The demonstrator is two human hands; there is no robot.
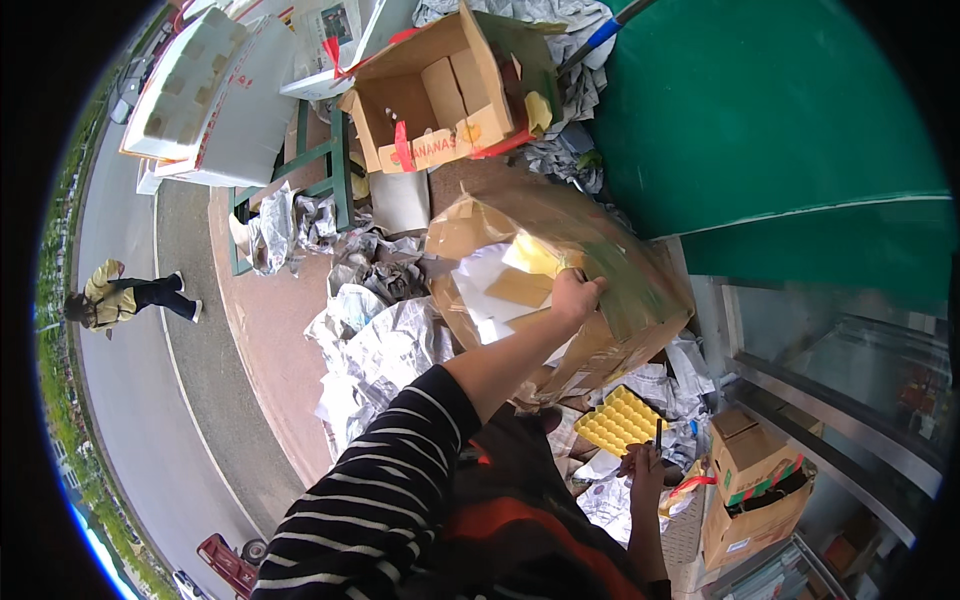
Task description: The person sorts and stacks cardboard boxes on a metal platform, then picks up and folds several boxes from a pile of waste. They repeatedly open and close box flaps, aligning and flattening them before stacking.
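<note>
The left hand grips the edge of a big brown box between crumpled paper and a green wall, while the right hand holds a thin dark stick near a yellow egg tray.

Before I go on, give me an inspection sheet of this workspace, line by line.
Surface: reddish paving, partly covered by crumpled newspaper.
Things at hand: large brown box, open, with white and brown sheets inside.
Clutter: yellow egg tray, open carton, white foam boxes.
Hands: left hand closed at the large brown box's opening; right hand holding a slim dark object, type unclear.
Cables: nothing seen.
Surroundings: green wall right; road and walking person left.
</note>
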